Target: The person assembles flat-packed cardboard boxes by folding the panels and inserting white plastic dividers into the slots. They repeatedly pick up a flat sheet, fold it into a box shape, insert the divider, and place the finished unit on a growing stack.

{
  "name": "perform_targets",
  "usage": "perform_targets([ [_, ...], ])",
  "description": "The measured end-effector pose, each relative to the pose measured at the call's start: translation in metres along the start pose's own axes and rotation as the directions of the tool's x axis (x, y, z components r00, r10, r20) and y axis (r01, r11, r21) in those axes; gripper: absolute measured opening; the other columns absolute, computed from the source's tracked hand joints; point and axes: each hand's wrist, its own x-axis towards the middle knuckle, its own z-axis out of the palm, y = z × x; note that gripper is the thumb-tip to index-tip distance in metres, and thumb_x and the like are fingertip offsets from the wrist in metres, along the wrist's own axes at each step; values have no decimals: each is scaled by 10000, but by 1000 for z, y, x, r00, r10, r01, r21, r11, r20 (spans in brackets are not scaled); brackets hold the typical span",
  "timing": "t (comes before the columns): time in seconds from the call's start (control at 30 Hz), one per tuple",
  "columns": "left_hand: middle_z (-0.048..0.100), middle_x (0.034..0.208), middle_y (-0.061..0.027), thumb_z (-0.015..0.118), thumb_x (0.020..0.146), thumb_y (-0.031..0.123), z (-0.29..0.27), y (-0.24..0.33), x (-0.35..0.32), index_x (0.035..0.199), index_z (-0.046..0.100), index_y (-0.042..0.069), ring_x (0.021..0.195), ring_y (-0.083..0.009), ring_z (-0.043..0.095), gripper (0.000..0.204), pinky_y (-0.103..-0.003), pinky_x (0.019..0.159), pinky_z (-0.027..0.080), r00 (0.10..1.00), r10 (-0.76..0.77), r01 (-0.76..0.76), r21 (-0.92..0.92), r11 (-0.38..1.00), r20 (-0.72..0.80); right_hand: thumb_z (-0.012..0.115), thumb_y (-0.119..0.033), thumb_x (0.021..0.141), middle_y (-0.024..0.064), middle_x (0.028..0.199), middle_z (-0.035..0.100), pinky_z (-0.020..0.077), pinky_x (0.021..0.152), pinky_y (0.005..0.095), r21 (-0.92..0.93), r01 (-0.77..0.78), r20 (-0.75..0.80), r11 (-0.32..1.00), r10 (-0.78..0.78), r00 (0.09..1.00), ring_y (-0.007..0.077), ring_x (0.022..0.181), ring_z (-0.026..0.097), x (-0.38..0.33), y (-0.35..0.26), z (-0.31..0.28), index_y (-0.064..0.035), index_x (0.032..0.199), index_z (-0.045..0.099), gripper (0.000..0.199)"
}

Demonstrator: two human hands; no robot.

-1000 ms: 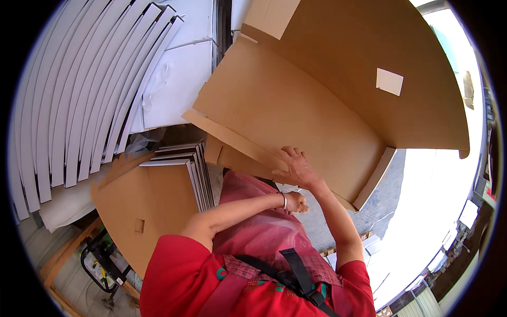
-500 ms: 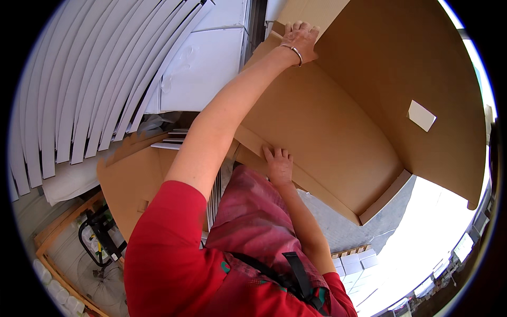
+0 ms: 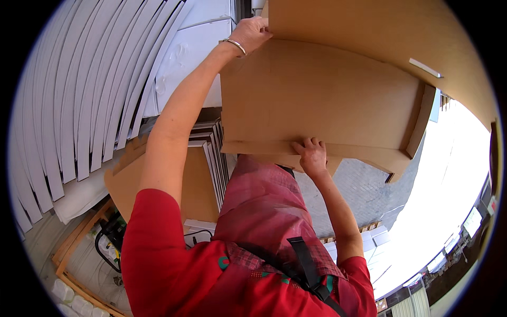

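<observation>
box [image 3: 322, 95] gripped at top edge by left hand [image 3: 252, 33] | right hand [image 3: 311, 156] fingers spread flat under fold | box could be tipped or dropped if top grip is lost

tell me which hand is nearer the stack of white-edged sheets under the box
Right. The right hand presses the cardboard box's lower edge, a little right of the stack. The left hand grips the box's top corner, far above the stack.

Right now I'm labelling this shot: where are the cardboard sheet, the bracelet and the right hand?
cardboard sheet [image 3: 317, 100]: head view, middle of its flat brown face.
bracelet [image 3: 234, 45]: head view, band on the left wrist.
right hand [image 3: 312, 156]: head view, back of the hand.
</observation>
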Motion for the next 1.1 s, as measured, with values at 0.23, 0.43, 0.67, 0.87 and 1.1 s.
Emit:
perform_targets([
  [0.23,599,805,-64,596,864,62,38,-23,-49,987,637,0,645,-201,682,144,-295,521,554,949,-249,109,-541,834,-193,656,-172,750,41,922,568,422,851,413,-39,196,-96,980,-198,975,236,931,545,-27,-2,-12,-168,902,687,155],
  [0.43,640,878,-111,569,887,7,47,-10,-70,1024,623,-36,642,-234,689,154,-308,518,603,946,-272,76,-695,715,-176,754,-218,626,-5,922,577,446,883,402,44,371,-253,927,-349,902,207,935,571,-51,6,-76,-183,886,683,272],
  [0.67,647,787,-83,548,839,-19,-50,39,-94,1062,606,-36,503,-167,620,231,-261,379,513,987,-115,52,-452,891,-112,788,-228,455,0,838,545,467,836,398,83,460,-296,884,-419,858,219,852,572,-89,36,-171,-171,818,664,388],
  [0.87,664,840,-120,629,885,36,25,77,-107,1031,606,-39,608,-211,679,165,-283,495,584,991,34,33,-478,878,131,804,-293,543,4,790,493,461,804,388,56,443,-200,895,-425,883,203,836,562,-153,17,-170,-145,719,577,323],
  [1.1,685,843,-140,668,878,105,67,37,-117,1116,569,-59,635,-221,692,305,-293,509,586,912,-28,283,-575,767,410,814,-297,512,-18,820,524,469,795,372,82,374,-278,924,-339,899,200,872,571,-193,6,-163,-162,730,590,340],
])
